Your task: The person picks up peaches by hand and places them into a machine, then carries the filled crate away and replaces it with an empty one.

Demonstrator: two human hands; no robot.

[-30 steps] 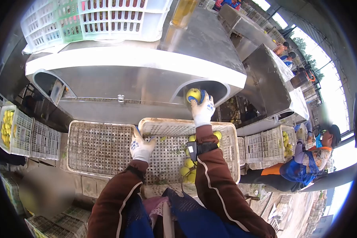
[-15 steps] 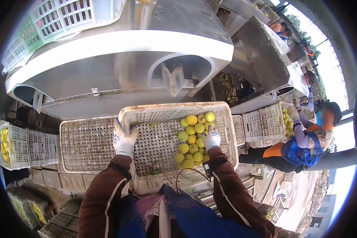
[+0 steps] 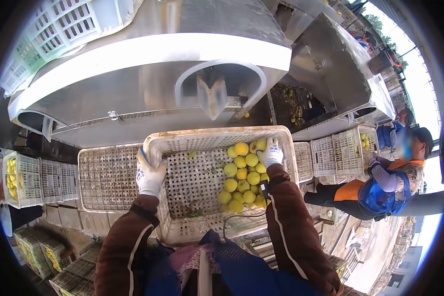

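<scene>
A white plastic crate (image 3: 222, 132) with a perforated floor stands in front of me. Yellow-green round fruits (image 3: 241, 174) lie bunched on its right side, and bits of leaf lie on the floor. My left hand (image 3: 150, 175), in a white glove, is closed over the crate's left rim. My right hand (image 3: 271, 154), gloved too, rests at the upper right of the fruits, near the right wall; its fingers are apart and no fruit is in its grip.
A metal machine (image 3: 148, 84) with an arched chute (image 3: 213, 93) stands beyond the crate. An upturned crate (image 3: 108, 177) is at the left, with a fruit-filled crate (image 3: 22, 178) farther out. A co-worker (image 3: 394, 177) stands at the right by another crate (image 3: 348, 150).
My right hand has moved up and to the right, off the middle of the fruits. My left hand stays on the rim. The view has shifted slightly, and the co-worker's hands are lower.
</scene>
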